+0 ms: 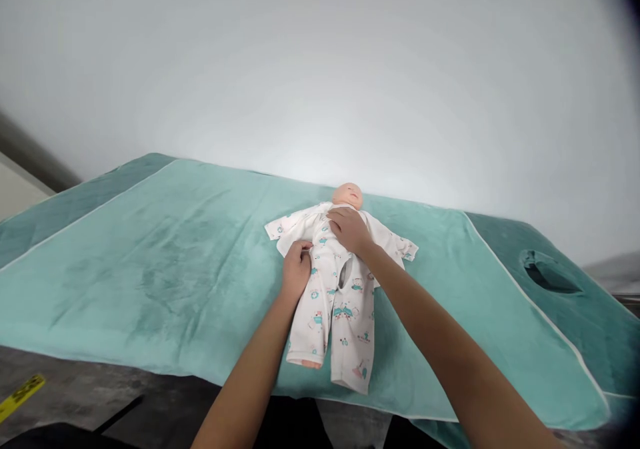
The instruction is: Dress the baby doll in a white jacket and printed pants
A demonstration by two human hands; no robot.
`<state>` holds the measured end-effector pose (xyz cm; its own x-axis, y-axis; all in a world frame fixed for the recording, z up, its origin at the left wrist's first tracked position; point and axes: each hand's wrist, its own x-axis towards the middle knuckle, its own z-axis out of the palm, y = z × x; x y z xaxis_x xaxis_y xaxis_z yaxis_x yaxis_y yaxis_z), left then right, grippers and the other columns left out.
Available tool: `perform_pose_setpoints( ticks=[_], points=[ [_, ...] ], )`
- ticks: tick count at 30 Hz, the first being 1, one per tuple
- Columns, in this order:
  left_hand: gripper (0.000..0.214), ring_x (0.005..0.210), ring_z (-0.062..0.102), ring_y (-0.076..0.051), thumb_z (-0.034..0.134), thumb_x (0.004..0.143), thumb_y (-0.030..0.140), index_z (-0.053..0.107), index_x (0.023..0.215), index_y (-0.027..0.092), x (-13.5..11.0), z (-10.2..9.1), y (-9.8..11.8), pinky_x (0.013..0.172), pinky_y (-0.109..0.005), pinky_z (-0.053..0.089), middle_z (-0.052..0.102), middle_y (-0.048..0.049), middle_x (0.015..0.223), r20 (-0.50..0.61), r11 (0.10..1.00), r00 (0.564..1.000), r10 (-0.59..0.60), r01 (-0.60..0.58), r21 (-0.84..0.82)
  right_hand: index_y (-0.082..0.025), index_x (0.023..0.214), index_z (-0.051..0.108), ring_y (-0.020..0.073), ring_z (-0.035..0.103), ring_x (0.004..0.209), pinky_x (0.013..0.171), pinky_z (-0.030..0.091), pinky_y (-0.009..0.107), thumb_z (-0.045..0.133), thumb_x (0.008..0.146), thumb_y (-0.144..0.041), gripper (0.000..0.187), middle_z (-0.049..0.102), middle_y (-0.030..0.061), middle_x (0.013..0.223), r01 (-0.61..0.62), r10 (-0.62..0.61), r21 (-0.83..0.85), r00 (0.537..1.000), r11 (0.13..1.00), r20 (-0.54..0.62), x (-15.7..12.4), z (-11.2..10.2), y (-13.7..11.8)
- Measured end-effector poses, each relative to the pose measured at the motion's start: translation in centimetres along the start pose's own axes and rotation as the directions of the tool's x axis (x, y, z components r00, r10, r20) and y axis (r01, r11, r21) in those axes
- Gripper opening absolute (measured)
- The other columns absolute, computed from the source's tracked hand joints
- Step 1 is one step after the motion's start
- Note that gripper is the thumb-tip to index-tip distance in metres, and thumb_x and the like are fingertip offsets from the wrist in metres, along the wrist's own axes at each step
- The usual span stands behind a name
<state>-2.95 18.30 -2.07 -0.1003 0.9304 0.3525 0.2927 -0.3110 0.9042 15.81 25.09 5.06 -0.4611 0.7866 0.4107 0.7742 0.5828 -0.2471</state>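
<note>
A baby doll (348,195) lies on its back on a teal towel (165,269), dressed in a white printed sleepsuit (340,302) with teal figures. My left hand (296,267) sits at the doll's waist on the suit's left side, fingers curled and pinching the fabric edge. My right hand (349,229) rests on the doll's chest just below the chin, fingers bent down onto the cloth. The suit front gapes open a little at the belly.
The towel covers a padded teal table (590,315) with a face hole (549,274) at the right end. A pale wall rises behind. Dark floor and a yellow strip (20,395) show at lower left.
</note>
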Motion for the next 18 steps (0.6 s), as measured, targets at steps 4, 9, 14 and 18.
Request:
perform_pose_setpoints(
  ticks=[4, 9, 14, 18],
  points=[
    [0.021, 0.097, 0.063, -0.022, 0.048, 0.089, 0.021, 0.066, 0.1, 0.021, 0.2, 0.0, 0.4, 0.092, -0.037, 0.047, 0.07, -0.0055, 0.102, 0.004, 0.996, 0.997, -0.083, 0.083, -0.029, -0.02, 0.118, 0.07, 0.0223, 0.055, 0.124, 0.114, 0.034, 0.041, 0.041, 0.101, -0.024, 0.033, 0.068, 0.0082, 0.129, 0.065, -0.065, 0.001, 0.998, 0.998, 0.006, -1.0, -0.4, -1.3],
    [0.024, 0.098, 0.064, -0.021, 0.054, 0.093, 0.036, 0.068, 0.108, 0.022, 0.4, 0.0, 0.3, 0.09, -0.034, 0.047, 0.071, -0.0042, 0.107, 0.035, 0.984, 0.989, -0.142, 0.145, -0.107, -0.02, 0.099, 0.072, 0.0234, 0.06, 0.109, 0.1, 0.043, 0.039, 0.038, 0.103, -0.03, 0.036, 0.073, 0.0097, 0.108, -0.083, 0.098, -0.107, 0.985, 0.991, 0.142, 1.4, -0.7, -2.2],
    [0.031, 0.086, 0.062, -0.018, 0.059, 0.092, 0.043, 0.066, 0.115, 0.023, 0.3, 0.3, -0.5, 0.082, -0.031, 0.048, 0.07, -0.0026, 0.101, 0.067, 0.979, 0.986, -0.151, 0.159, -0.125, -0.021, 0.105, 0.071, 0.0292, 0.06, 0.111, 0.083, 0.047, 0.038, 0.051, 0.097, -0.039, 0.028, 0.067, 0.0136, 0.123, -0.198, 0.287, -0.286, 0.905, 0.938, 0.314, 6.0, -0.7, -1.3],
    [0.024, 0.09, 0.061, -0.017, 0.061, 0.091, 0.045, 0.064, 0.091, 0.021, 0.3, 0.1, -0.3, 0.083, -0.031, 0.047, 0.069, -0.0037, 0.108, 0.089, 0.98, 0.987, -0.135, 0.147, -0.137, -0.017, 0.088, 0.072, 0.0303, 0.066, 0.089, 0.074, 0.048, 0.038, 0.075, 0.078, -0.038, 0.023, 0.072, 0.0139, 0.093, -0.157, 0.294, -0.32, 0.846, 0.934, 0.444, 9.0, -0.4, -0.2]
  ],
)
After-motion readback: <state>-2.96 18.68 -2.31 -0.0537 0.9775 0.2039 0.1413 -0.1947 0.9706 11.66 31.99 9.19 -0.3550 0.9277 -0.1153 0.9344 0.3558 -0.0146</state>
